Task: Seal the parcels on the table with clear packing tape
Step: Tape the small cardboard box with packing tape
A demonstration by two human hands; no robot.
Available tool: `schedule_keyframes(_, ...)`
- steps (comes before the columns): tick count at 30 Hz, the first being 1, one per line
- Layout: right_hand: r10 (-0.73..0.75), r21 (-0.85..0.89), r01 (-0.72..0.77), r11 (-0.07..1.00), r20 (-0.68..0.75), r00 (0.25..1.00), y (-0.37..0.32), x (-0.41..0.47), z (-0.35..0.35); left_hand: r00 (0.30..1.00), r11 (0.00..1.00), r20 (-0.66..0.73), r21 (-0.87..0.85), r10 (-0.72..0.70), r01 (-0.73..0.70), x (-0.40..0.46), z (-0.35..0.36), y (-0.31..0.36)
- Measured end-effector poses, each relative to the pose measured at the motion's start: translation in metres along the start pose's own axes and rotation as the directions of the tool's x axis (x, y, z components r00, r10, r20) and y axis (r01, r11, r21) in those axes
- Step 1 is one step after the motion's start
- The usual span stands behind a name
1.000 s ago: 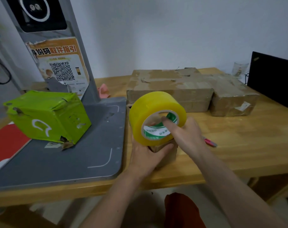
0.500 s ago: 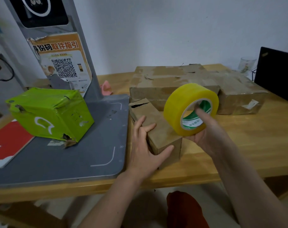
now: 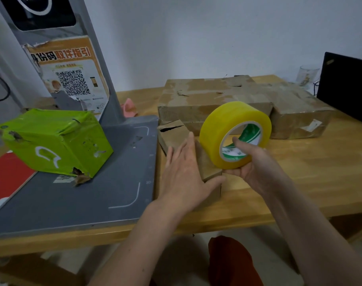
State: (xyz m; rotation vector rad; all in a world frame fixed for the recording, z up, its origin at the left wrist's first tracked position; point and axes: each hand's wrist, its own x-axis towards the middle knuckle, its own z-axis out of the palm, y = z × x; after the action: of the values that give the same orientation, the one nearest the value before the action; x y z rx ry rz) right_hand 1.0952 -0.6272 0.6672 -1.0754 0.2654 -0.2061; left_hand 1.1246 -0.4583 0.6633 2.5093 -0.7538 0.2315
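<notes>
Your right hand (image 3: 256, 162) has carried the tape roll (image 3: 233, 134) off the top of the small box (image 3: 176, 133) over the last second: it sat right over the box, hiding it, and now it hangs just past the box's right edge, tilted so the open core faces you. Your grip is the same kind as before, with a finger hooked through the core and the palm cupping the roll from beneath. Your left hand (image 3: 184, 172) has stayed on the box, fingers straight and flat along its top, thumb spread round the near right corner, holding it down rather than gripping it.

That reads as the start of a strip: the box is pinned and the roll is drawing away to the right. Whether tape is already stuck down cannot be told, since no clear film shows between roll and box.

The small box is plain brown cardboard, long and narrow, running away from your left palm. Beyond your fingertips its far end gapes, with a dark slit where the flap stands loose, so that end looks unsealed. The roll is fat and nearly full, yellowish in bulk, with a green and white label inside the core.

Beyond the roll lie the larger brown boxes (image 3: 217, 100), already patched with tape.
</notes>
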Motion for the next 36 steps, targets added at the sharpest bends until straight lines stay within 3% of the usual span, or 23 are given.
schedule_keyframes(4, 0.062, 0.042, -0.062, 0.997, 0.022, 0.998, 0.0, 0.006, -0.009, 0.999, 0.998, 0.042, 0.06, -0.002, 0.0, 0.001, -0.002, -0.001)
schedule_keyframes(8, 0.2, 0.213, -0.202, 0.956, 0.03, 0.979, 0.024, 0.003, -0.021, 0.997, 0.994, 0.081, 0.112, -0.008, -0.002, 0.003, -0.003, 0.001)
schedule_keyframes(11, 0.239, 0.261, -0.248, 0.933, 0.067, 0.969, 0.031, 0.002, -0.023, 0.995, 0.999, 0.094, 0.043, -0.033, 0.029, 0.001, -0.002, -0.001)
schedule_keyframes(18, 0.24, 0.085, -0.239, 0.967, 0.001, 0.971, 0.029, -0.001, -0.019, 0.988, 0.994, 0.13, -0.051, -0.089, 0.096, -0.004, -0.002, -0.007)
schedule_keyframes(21, 0.208, -0.023, -0.209, 0.978, -0.024, 0.978, 0.02, -0.005, -0.015, 1.0, 0.983, 0.005, -0.182, -0.031, 0.031, -0.01, 0.002, -0.012)
schedule_keyframes(24, 0.117, -0.165, -0.109, 0.98, 0.04, 0.992, 0.004, -0.008, -0.006, 0.992, 0.917, -0.122, -0.4, -0.041, -0.011, -0.016, 0.013, -0.018)
schedule_keyframes(28, 0.006, -0.464, 0.05, 0.884, 0.119, 0.993, -0.015, -0.013, 0.018, 0.977, 0.789, -0.143, -0.614, -0.155, 0.036, -0.018, 0.027, -0.022)
schedule_keyframes(34, -0.045, -0.611, 0.1, 0.785, 0.105, 0.993, 0.007, -0.011, 0.035, 0.976, 0.772, -0.067, -0.624, -0.208, 0.122, -0.018, 0.038, -0.045)
schedule_keyframes(36, -0.091, -0.699, 0.136, 0.702, 0.101, 0.991, 0.015, -0.011, 0.038, 0.971, 0.767, -0.058, -0.624, -0.234, 0.147, -0.022, 0.041, -0.047)
